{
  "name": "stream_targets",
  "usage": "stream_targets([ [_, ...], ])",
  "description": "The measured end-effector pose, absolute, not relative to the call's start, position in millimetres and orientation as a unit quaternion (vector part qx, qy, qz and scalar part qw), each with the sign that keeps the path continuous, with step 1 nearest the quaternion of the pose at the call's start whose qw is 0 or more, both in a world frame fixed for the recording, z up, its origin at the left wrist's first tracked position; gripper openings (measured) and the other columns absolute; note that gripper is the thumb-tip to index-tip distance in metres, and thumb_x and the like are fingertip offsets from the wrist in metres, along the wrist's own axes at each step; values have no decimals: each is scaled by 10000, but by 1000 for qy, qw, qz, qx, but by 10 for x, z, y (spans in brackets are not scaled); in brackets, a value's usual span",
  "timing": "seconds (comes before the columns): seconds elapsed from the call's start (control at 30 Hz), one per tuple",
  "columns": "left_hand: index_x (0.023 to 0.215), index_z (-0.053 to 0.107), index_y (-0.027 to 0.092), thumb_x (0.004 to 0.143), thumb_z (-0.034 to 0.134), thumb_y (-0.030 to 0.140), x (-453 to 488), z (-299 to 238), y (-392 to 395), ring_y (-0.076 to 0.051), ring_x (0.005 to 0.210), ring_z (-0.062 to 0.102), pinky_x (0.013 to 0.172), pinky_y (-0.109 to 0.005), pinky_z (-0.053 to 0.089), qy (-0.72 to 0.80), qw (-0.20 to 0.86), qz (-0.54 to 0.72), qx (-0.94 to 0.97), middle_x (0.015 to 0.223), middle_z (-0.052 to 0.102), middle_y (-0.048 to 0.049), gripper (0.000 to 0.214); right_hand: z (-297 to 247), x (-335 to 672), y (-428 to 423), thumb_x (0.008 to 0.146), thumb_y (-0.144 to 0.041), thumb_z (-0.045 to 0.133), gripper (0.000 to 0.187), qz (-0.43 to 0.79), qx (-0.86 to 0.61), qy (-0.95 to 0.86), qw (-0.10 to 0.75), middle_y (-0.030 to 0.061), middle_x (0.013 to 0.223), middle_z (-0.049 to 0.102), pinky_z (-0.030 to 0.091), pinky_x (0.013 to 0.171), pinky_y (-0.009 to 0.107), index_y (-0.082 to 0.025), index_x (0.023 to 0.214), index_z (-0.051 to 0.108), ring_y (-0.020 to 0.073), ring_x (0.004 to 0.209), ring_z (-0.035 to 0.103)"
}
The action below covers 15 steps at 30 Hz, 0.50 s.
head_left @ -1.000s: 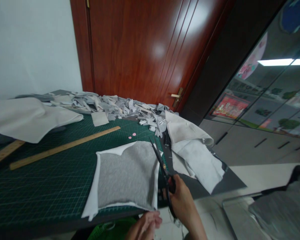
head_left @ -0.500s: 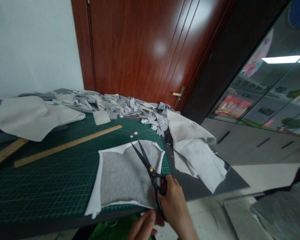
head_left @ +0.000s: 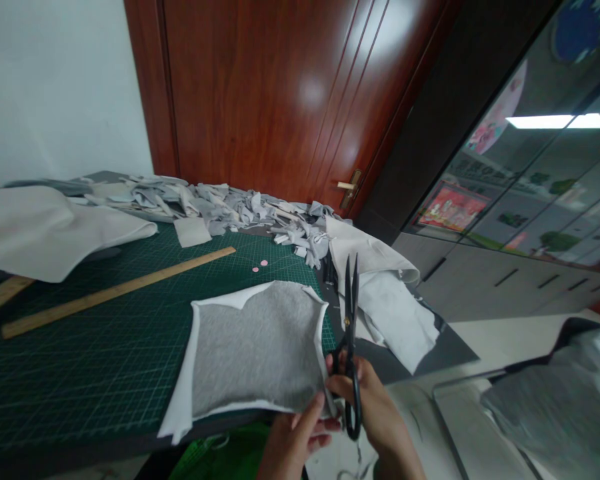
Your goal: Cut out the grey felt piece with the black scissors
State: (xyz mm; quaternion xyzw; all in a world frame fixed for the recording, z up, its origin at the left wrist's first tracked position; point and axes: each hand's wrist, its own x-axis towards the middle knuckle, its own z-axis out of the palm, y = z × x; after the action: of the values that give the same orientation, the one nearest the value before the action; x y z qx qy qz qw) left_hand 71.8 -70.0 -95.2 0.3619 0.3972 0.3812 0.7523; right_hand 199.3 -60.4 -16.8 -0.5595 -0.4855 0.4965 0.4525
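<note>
- Door [head_left: 255, 100]: reddish-brown, beyond the gray cloth.
- Cutting mat [head_left: 105, 360]: green and gridded, beneath the gray cloth.
- Scrap heap [head_left: 245, 207]: piled beyond the gray cloth, towards the door.
- Gray cloth [head_left: 255, 353]: white-edged, flat on the mat near its front edge, borders partly curled.
- Wooden ruler [head_left: 125, 289]: slanting, to the left of the gray cloth and beyond it.
- Right hand [head_left: 365, 393]: beside the gray cloth's right edge, fingers curled around the scissors' handles.
- Left hand [head_left: 300, 433]: at the gray cloth's near right corner, thumb and fingers pinching it.
- Scissors [head_left: 349, 323]: black, right of the gray cloth, blades slightly parted, tips pointing away.
- Pink discs [head_left: 264, 263]: two, just beyond the gray cloth.
</note>
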Motion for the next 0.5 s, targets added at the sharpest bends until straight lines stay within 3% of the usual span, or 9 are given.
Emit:
stream_targets([
  [0.23,892,742,159,570,840,557,759,-843,-687,-290,874,723,756,-349,514,407,767,400,293,857,779,-98,521,-234,2031,-586,689,-295,635,209,491,-556,-478,471,-72,641,355,288,539,222,-206,673,447,96,602,300],
  [0.5,685,771,146,350,903,629,828,-831,-655,-184,716,646,631,-230,434,382,813,386,209,693,740,-69,603,-255,1992,-583,661,-351,720,286,484,-569,-460,479,-70,626,348,303,537,217,-209,658,471,101,597,292],
])
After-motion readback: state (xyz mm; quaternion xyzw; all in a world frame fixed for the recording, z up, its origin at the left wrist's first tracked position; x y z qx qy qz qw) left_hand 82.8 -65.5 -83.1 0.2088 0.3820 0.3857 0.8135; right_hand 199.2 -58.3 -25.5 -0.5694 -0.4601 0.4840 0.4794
